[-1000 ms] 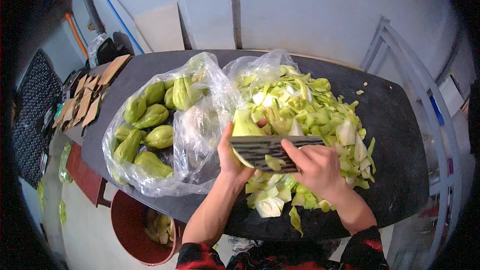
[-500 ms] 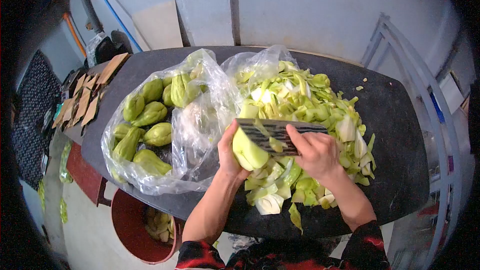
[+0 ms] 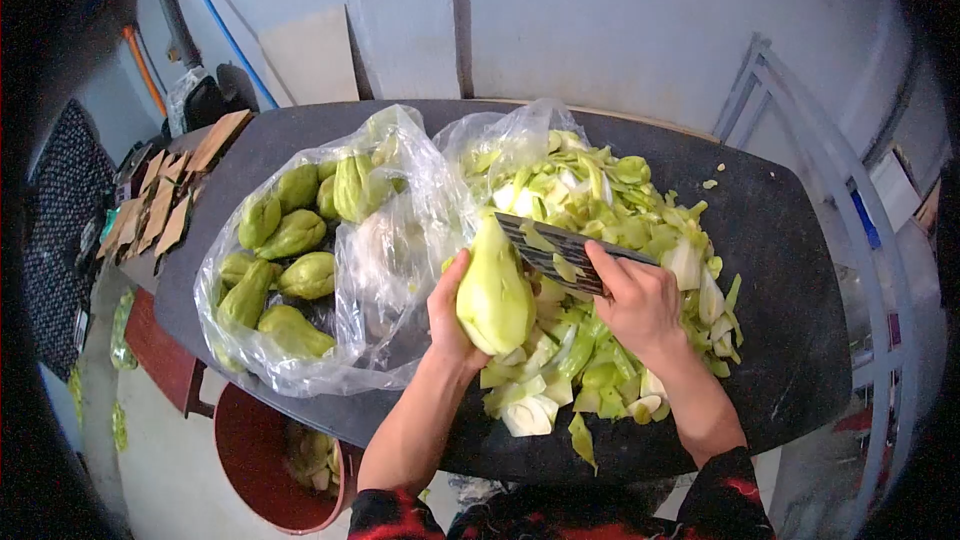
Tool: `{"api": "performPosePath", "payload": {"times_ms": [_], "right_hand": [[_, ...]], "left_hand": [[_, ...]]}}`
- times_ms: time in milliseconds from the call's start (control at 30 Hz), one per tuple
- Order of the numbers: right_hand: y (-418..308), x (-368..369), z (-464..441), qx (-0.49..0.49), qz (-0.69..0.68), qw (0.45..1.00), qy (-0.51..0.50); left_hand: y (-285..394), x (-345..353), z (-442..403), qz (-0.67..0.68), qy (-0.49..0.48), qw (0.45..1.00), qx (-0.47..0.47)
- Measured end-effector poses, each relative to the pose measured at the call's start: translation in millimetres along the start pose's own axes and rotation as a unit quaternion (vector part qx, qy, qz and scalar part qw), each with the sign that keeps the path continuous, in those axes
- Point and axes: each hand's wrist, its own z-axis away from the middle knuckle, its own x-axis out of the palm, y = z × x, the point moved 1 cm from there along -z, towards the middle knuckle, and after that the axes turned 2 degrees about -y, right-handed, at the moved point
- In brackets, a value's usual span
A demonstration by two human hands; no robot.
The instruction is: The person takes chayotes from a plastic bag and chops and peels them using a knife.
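Note:
My left hand point(image 3: 453, 315) is wrapped round a pale, mostly peeled chayote point(image 3: 497, 302), its narrow end pointing up. In my right hand point(image 3: 640, 305) is a broad dark-bladed knife point(image 3: 556, 256), its tip end beside the top of the chayote. Bits of green peel cling to the blade. Below and behind both hands spreads a heap of green peelings point(image 3: 620, 205). To the left, a clear plastic bag point(image 3: 375, 285) lies open with several unpeeled chayotes point(image 3: 297, 233) in it.
Everything lies on a dark table point(image 3: 790, 340) with rounded corners. Under its left front edge stands a red-brown bin point(image 3: 245, 460) with pale pieces inside. Cardboard pieces point(image 3: 165, 205) lie at the far left. A grey metal frame point(image 3: 840, 160) stands on the right, and a wall point(image 3: 600, 20) behind.
The chayote has turned more upright and shows more of its peeled side. The knife has tilted, its tip end now near the chayote's top. The whole view has shifted slightly.

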Motion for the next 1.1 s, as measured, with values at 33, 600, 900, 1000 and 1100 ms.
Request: {"api": "performPosePath", "payload": {"times_ms": [33, 600, 900, 1000, 1100], "right_hand": [[1, 2, 0, 0.0, -0.003, 1.0, -0.002], [-50, -4, 7, -0.216, 0.015, 0.975, 0.04], [-56, -3, 7, -0.232, 0.041, 0.97, 0.049], [-39, 9, 8, -0.168, 0.033, 0.984, 0.051], [-25, 14, 5, -0.133, -0.005, 0.99, 0.05]], "left_hand": [[1, -2, -3, 0.024, -0.007, 1.0, 0.003], [7, -4, -6, 0.173, -0.04, 0.984, -0.004], [2, -4, -7, 0.149, -0.037, 0.988, 0.0], [1, 5, 1, 0.107, 0.067, 0.991, 0.046], [6, 4, -4, 0.097, 0.105, 0.987, 0.076]]}}
